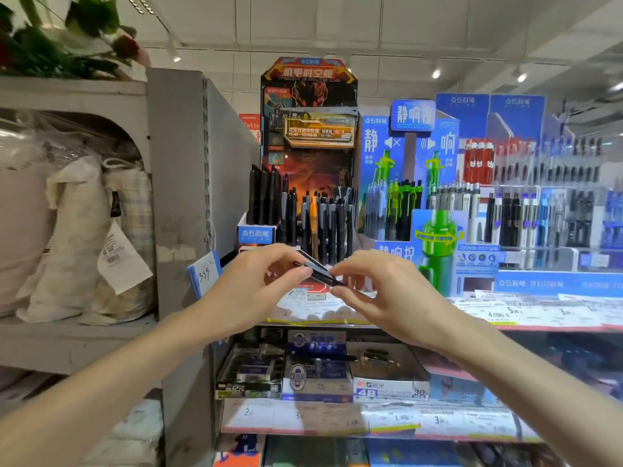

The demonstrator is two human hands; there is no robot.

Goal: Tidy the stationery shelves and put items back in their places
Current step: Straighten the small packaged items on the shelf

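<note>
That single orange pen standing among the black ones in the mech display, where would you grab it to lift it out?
Grip the orange pen by its upper end, coming down from above and pinching front to back. It stands upright, packed among black pens on either side, so only the top is free. Both the left hand and right hand are busy pinching a dark pen.
</note>
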